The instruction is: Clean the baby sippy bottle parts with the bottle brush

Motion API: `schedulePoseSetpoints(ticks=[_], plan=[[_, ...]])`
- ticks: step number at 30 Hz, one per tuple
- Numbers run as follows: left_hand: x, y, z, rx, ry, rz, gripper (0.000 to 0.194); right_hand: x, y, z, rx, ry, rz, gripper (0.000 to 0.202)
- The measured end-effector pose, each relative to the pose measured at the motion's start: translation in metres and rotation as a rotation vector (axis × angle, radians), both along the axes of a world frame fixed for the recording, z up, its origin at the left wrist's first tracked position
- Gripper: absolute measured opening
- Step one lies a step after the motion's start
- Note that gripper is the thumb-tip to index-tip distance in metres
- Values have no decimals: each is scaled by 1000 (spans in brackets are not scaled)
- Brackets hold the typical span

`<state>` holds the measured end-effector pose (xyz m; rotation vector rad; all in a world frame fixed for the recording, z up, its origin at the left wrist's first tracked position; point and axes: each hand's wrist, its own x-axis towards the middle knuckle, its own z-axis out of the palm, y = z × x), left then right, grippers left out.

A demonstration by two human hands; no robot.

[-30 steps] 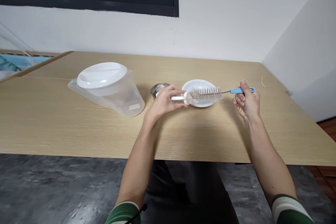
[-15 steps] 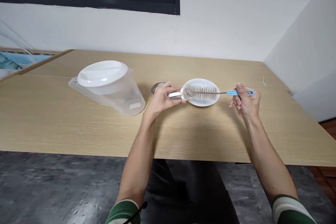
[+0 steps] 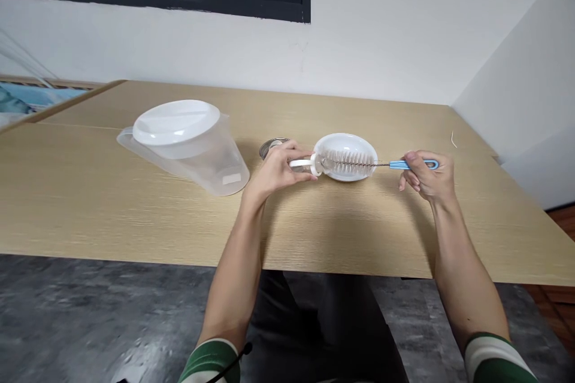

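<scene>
My left hand grips a small white ring-shaped piece by its side handle, its opening turned to the right. My right hand is closed round the blue handle of a bristle brush. The brush lies level, with the left end of its bristles at the white piece's opening; how far it reaches inside is hard to tell. Behind and below the bristles is a white oval-looking bowl on the table.
A translucent pitcher with a white lid stands on the wooden table at the left. A round metal item lies partly behind my left hand. A thin bent white strip is at the right.
My right hand has moved a little to the right with the brush, drawing its bristles slightly rightward. My left hand has barely moved.
</scene>
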<state>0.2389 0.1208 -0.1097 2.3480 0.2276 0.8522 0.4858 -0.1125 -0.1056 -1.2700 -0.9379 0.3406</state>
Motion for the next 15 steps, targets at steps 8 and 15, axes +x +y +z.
schedulePoseSetpoints(ticks=[8,15], plan=[[-2,-2,4,-12,34,-40,50,8,-11,5,-26,-104,53,35],[2,-4,0,44,-71,74,51,4,-13,8,-66,-105,24,36]])
